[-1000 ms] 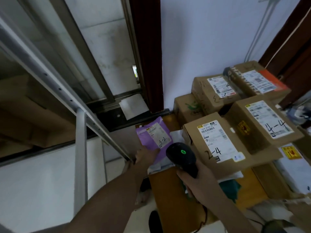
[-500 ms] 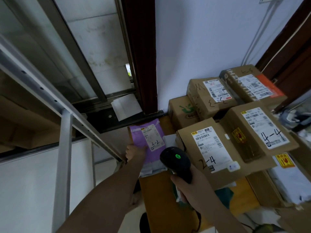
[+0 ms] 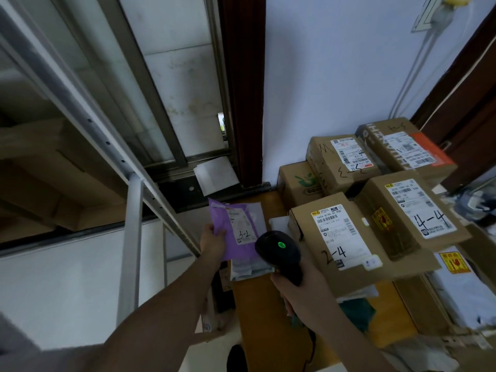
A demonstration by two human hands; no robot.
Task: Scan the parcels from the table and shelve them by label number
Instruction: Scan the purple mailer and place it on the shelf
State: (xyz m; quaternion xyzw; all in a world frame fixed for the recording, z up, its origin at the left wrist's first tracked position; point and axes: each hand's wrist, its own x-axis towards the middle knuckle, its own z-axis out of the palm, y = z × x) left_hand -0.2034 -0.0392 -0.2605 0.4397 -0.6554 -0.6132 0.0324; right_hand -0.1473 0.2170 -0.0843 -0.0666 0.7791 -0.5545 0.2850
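Left hand [image 3: 213, 241] gripping purple parcel [image 3: 236, 232] marked 3-2, right hand [image 3: 300, 289] around scanner [image 3: 280, 251].

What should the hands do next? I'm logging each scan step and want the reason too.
Probably tilt the scanner in the right hand toward the label on the purple mailer. The left hand grips the mailer label-up beside the scanner, whose green light shows, but its head isn't clearly aimed at the barcode.

The left hand [image 3: 213, 241] has lifted the flat purple plastic mailer [image 3: 233, 232] off the grey mailers [image 3: 248, 265] on the wooden table [image 3: 264, 315], tilting it up. The black handheld scanner [image 3: 280, 252] in the right hand [image 3: 300, 289] has drawn closer beside it, green light on.
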